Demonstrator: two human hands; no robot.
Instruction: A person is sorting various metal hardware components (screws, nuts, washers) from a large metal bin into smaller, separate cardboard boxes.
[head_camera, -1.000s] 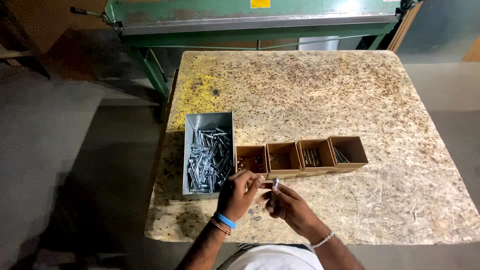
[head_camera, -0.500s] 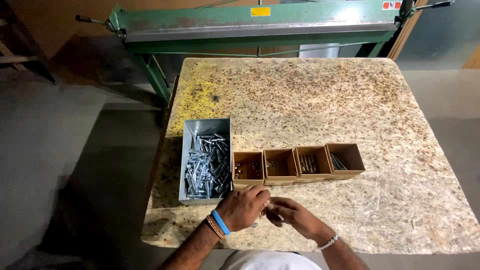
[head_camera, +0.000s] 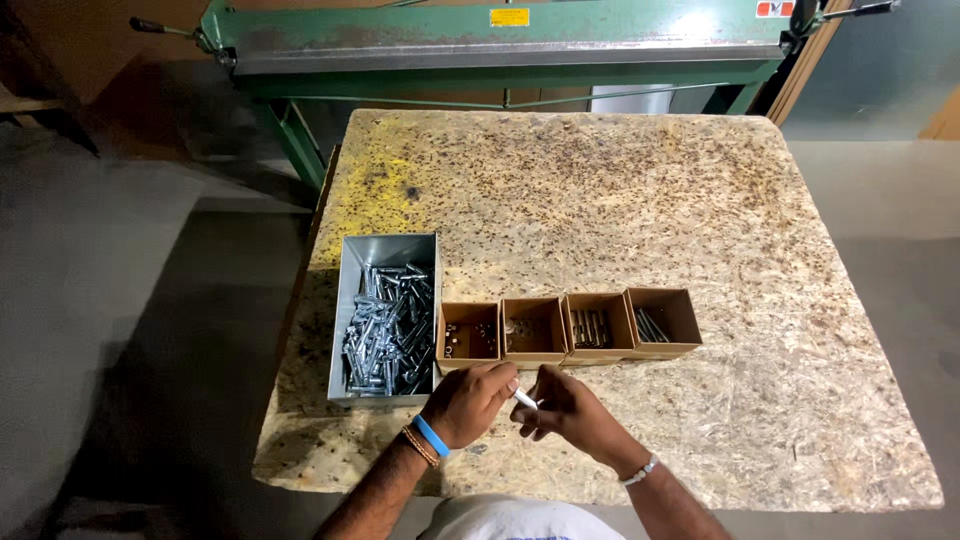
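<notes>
I am looking down on the counter (head_camera: 600, 200), a chipboard top with a yellow stain at its far left corner. On the left side a grey metal tray (head_camera: 386, 250) is sitting, heaped with silvery bolts (head_camera: 388, 330). Just beside its right wall, four small brown cardboard boxes (head_camera: 568, 325) are standing in a touching row, each holding a few small metal parts; those in the two right boxes are showing as short rods. In front of the tray and the boxes, near the counter's front edge, my left hand (head_camera: 468, 402), wearing a blue wristband and a beaded bracelet, is curling its fingers (head_camera: 500, 378) narrowly around one end of a small silvery bolt (head_camera: 525, 399). My right hand (head_camera: 570, 410), wearing a pale bracelet, is meeting it from the other side, its fingers pinching the same bolt, so the piece is being held just above the counter between both hands. Beyond the counter a green metalworking machine (head_camera: 500, 45) is spanning the far side.
</notes>
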